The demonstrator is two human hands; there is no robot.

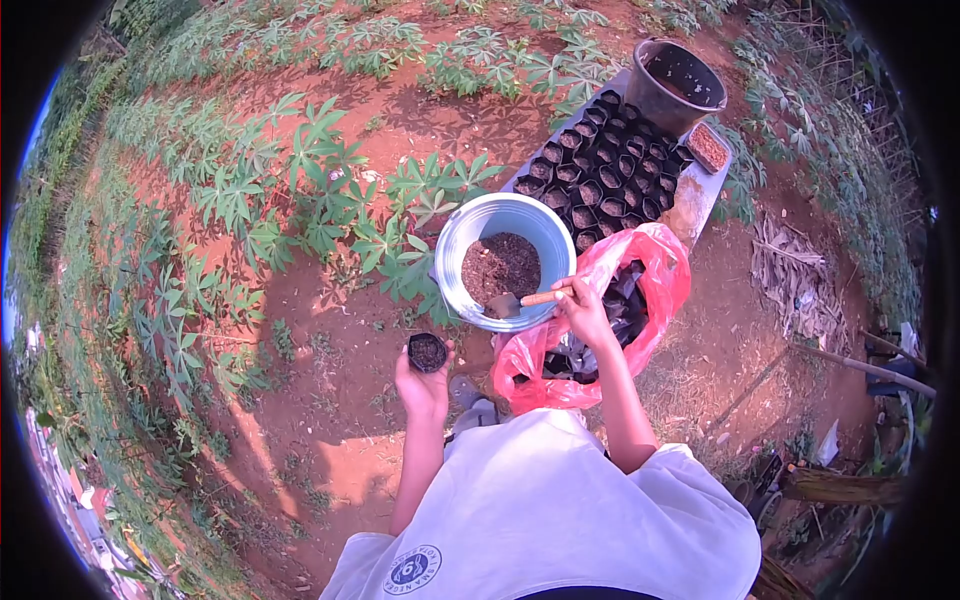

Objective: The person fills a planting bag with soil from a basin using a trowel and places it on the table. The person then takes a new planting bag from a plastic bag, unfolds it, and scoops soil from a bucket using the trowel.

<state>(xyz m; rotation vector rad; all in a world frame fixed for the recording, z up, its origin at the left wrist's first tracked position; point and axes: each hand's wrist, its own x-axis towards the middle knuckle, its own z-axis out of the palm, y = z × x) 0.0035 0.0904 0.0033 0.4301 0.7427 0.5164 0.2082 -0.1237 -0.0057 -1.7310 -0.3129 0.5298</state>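
Out to the left, my left hand is closed around a small black seedling bag that looks filled with dark soil. My right hand grips the wooden handle of a small trowel. The trowel's blade is inside the light blue bucket, at the near side of the dark soil mix. Below my right forearm, a red plastic bag stands open with black plastic bags inside it.
Several soil-filled black seedling bags stand packed on a long board. A dark bucket and a box of reddish grains are at its far end. Leafy plants grow from red soil on the left. A stick lies right.
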